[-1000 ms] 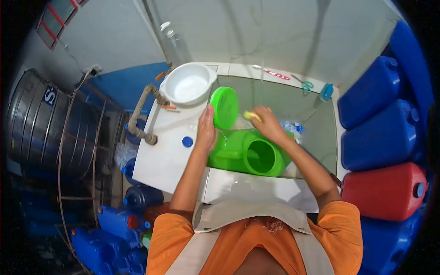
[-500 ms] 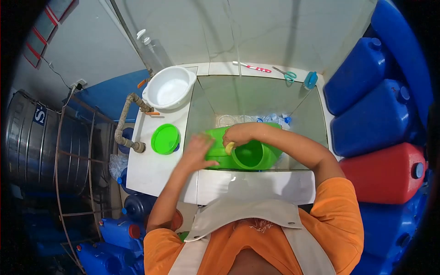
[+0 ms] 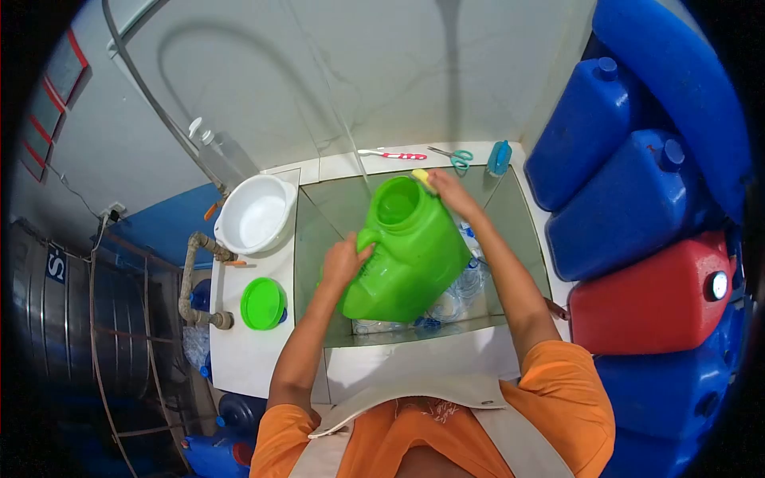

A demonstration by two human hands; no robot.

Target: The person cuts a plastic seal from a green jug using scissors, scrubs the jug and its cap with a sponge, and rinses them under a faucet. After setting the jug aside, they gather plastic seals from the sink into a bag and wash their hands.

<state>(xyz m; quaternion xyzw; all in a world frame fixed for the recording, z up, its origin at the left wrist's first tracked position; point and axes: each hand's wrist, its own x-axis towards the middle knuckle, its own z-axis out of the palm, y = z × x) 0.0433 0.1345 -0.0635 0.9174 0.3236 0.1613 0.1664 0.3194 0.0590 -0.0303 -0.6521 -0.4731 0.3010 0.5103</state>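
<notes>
A large green plastic jug (image 3: 422, 263) is tilted over the tiled sink (image 3: 526, 239), its wide round mouth facing up and away from me. My left hand (image 3: 343, 261) is closed around the jug's handle on the left. In my right hand (image 3: 450, 193) is a yellow sponge (image 3: 423, 178), pinched at the right side of the jug's mouth. Whether the sponge presses on the rim is hard to tell. Beneath the jug, clear plastic bottles (image 3: 470, 279) lie in the sink, partly hidden by it.
On the left counter are a white basin (image 3: 256, 213) and a round green lid (image 3: 264, 303), near a pipe (image 3: 191, 275). A toothbrush (image 3: 398, 154), scissors (image 3: 458, 159) and a teal brush (image 3: 500, 158) lie along the back ledge. Blue jerrycans (image 3: 617, 207) and a red one (image 3: 649, 307) line the right.
The green jug has swung from lying sideways to a raised tilt, mouth toward the back. My left hand has taken its handle. My right hand has moved with the sponge to the mouth's right side.
</notes>
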